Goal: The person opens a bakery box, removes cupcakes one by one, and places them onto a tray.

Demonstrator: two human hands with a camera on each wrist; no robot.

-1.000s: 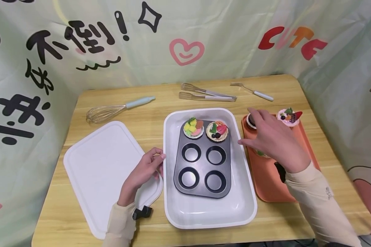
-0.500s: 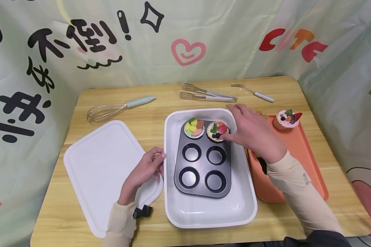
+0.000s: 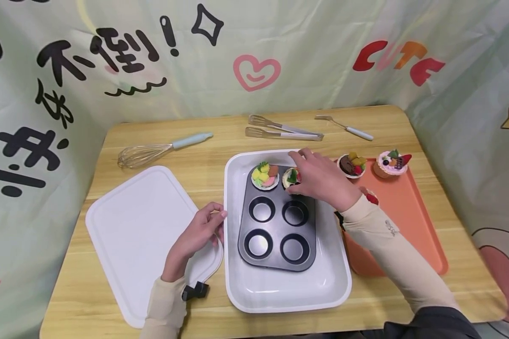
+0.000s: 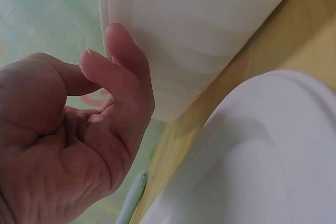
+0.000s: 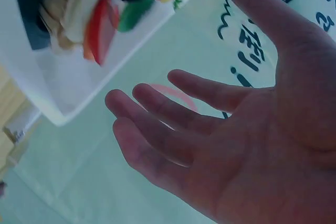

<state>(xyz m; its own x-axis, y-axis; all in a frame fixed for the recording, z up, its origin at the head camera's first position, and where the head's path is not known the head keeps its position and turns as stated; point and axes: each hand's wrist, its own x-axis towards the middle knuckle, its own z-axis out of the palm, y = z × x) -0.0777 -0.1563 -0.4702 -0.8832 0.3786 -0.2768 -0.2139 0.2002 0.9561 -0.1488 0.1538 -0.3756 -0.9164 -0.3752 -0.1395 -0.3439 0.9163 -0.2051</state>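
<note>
At the left rim of the white deep tray (image 3: 280,294), my left hand (image 3: 199,230) touches the edge with loosely bent fingers. The left wrist view shows that hand (image 4: 79,129) with fingertips against the tray's outer wall (image 4: 173,35). Inside the tray lies a dark muffin pan (image 3: 277,221). Its top-left cup holds a cupcake with yellow toppings (image 3: 265,176), its top-right cup a fruit cupcake (image 3: 289,178). Over the latter, my right hand (image 3: 324,181) has its fingers apart and holds nothing. In the right wrist view, the spread hand (image 5: 220,140) is near that cupcake (image 5: 100,19).
Right of the deep tray, an orange tray (image 3: 400,212) bears a chocolate cupcake (image 3: 351,165), a pink cupcake (image 3: 391,165) and one partly hidden by my sleeve. A white board (image 3: 140,235) lies left. Behind are a whisk (image 3: 148,154), tongs (image 3: 280,133) and a fork (image 3: 348,127).
My right hand has moved left from above the orange tray to the top-right cupcake in the pan, uncovering the chocolate cupcake. My left hand has stayed in place.
</note>
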